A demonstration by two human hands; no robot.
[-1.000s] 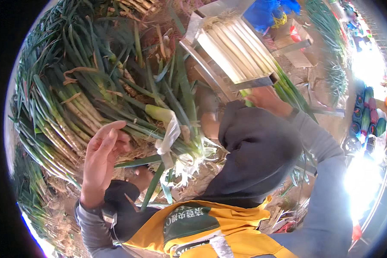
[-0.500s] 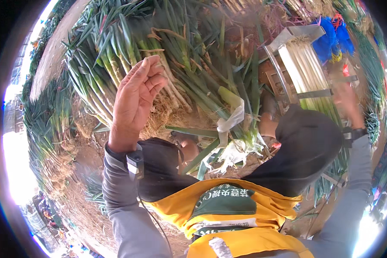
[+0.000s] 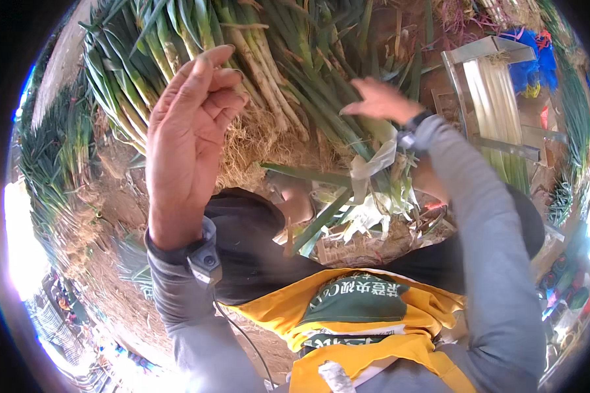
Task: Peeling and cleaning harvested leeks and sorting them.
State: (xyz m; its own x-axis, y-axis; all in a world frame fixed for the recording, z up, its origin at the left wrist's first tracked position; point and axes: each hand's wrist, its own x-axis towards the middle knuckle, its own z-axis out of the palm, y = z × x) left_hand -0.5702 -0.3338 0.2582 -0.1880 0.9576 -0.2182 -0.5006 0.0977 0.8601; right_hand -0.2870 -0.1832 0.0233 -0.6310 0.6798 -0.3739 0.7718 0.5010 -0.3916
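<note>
My left hand [image 3: 193, 124] is raised beside a pile of long green onions [image 3: 262, 72] with hairy roots. Its fingers curl in, thumb laid against the index finger, and nothing shows between them. Reaching in from the right, my right hand [image 3: 381, 99] has its fingers apart, holding nothing, over the green leaves of loose onions. Below its wrist, pale peeled skins [image 3: 367, 216] and a whitish strip of leaf [image 3: 375, 167] lie between my feet. To the right, white peeled onion stalks [image 3: 495, 95] lie lined up in a metal frame [image 3: 459, 78].
Blue netting [image 3: 528, 69] lies beyond the frame at the upper right. More onions [image 3: 52, 164] are heaped on the soil at the far left. My bent knees flank the peeled skins, and a cord [image 3: 236, 327] hangs from my left wrist.
My right hand has swung left from beside the metal frame to above the loose onions. My left hand has come up slightly, its fingers still curled.
</note>
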